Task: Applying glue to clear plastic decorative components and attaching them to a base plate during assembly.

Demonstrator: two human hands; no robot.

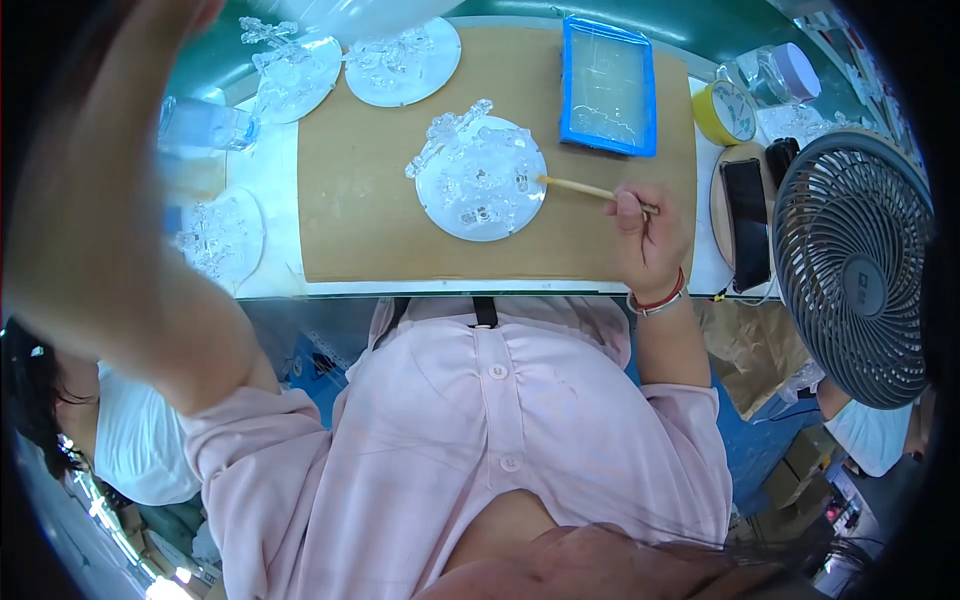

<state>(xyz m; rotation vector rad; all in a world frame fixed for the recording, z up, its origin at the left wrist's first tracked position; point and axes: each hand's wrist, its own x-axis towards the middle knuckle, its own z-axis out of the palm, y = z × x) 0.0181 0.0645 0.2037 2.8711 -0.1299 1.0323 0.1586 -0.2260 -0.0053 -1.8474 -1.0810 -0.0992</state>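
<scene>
A white round plate [440, 205], covered with clear plastic pieces, lies on a brown board [360, 235] in front of me. My right hand [652, 240] pinches a thin wooden stick [580, 187], whose tip reaches the plate's right edge. One elongated clear piece [447, 135] lies across the plate's upper left rim. My left arm is raised close to the camera on the left. Only a blurred bit of my left hand [207, 12] shows at the top edge, so its fingers are hidden. Near it, a pale translucent object [365, 14] is cut off by the frame.
Two similar plates stand at the back left, another [250, 225] at the left. A blue-edged tray [567, 90] lies at the back right. Further right are yellow tape [708, 112], a lidded jar [797, 72], a dark phone-like slab [745, 225] and a fan [850, 270]. Other people sit nearby.
</scene>
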